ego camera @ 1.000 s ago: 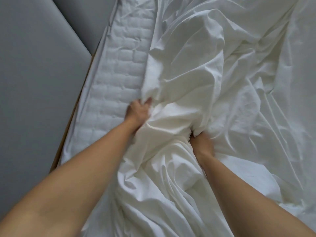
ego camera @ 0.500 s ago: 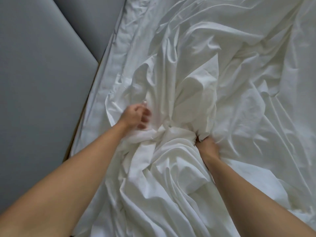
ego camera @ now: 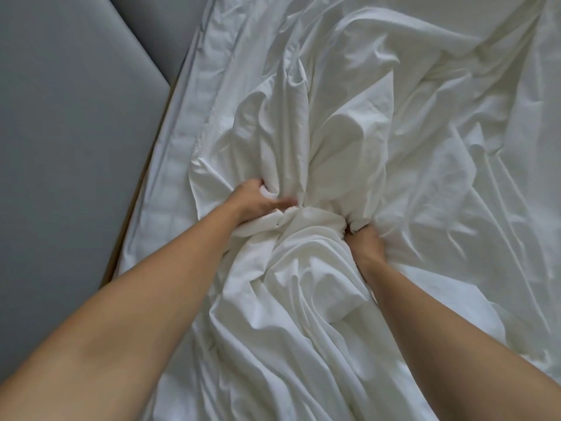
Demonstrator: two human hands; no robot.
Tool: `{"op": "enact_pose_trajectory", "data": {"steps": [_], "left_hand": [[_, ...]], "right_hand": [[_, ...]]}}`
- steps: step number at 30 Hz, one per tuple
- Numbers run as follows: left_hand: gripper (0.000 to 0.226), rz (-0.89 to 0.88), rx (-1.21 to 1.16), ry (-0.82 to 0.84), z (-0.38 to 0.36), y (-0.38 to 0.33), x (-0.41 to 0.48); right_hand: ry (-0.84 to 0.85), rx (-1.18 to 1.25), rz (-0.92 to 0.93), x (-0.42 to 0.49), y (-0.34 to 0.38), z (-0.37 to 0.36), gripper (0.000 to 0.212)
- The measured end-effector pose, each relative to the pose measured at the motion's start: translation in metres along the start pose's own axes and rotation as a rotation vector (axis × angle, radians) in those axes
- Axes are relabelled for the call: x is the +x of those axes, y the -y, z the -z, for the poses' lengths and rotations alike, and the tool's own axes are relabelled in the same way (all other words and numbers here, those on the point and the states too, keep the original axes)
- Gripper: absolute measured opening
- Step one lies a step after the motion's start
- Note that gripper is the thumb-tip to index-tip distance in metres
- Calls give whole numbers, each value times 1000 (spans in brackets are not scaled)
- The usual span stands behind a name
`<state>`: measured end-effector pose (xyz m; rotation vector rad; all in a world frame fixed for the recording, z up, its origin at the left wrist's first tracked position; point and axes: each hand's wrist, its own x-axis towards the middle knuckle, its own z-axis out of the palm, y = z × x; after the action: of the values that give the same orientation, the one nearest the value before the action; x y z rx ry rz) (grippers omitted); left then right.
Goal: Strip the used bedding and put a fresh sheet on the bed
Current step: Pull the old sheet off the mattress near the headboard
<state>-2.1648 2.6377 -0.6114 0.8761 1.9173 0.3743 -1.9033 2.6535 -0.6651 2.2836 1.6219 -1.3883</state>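
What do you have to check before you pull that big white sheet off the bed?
1. Left hand grips the sheet: ok, its fingers are curled into the fabric.
2. Right hand grips the sheet: ok, its fingers are buried in the folds.
3. Sheet gathered between the two hands: ok, it is bunched there.
4. Sheet off the mattress on the left side: ok, a bare quilted strip shows.
5. Far corners of the sheet untucked: cannot tell, they are out of view.
6. Nothing lying on the sheet: ok in the part that shows.
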Motion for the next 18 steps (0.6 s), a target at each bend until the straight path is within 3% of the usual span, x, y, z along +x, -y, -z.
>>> {"op": "enact_pose_trajectory", "data": {"steps": [2,4,7,11,12,14,16,18], "left_hand": [[82,-5,29,-5,-7,-6,-3],[65,-30,18,-121,-8,-4,-3],[43,-37,-211,-151,13,12,-3],[46,-53,172,-587,68,46,-5],[45,-34,142,-645,77,54,-6],[36,40,-122,-537,81,61,-8],[26,123,-297,-253,68,60,-16],[44,112,-373,-63,48,50,-27]], "right_hand": [[0,-3,1,1,0,-1,15],[-3,-6,2,2,-1,-1,17],[5,-16,-4,4,-2,-1,14],[5,-3,7,4,-3,-2,12],[2,3,8,4,-3,-2,13],[-7,7,10,4,-3,-3,15],[-12,-17,6,4,-2,-4,18],[-14,-36,-5,6,-3,-5,19]]}}
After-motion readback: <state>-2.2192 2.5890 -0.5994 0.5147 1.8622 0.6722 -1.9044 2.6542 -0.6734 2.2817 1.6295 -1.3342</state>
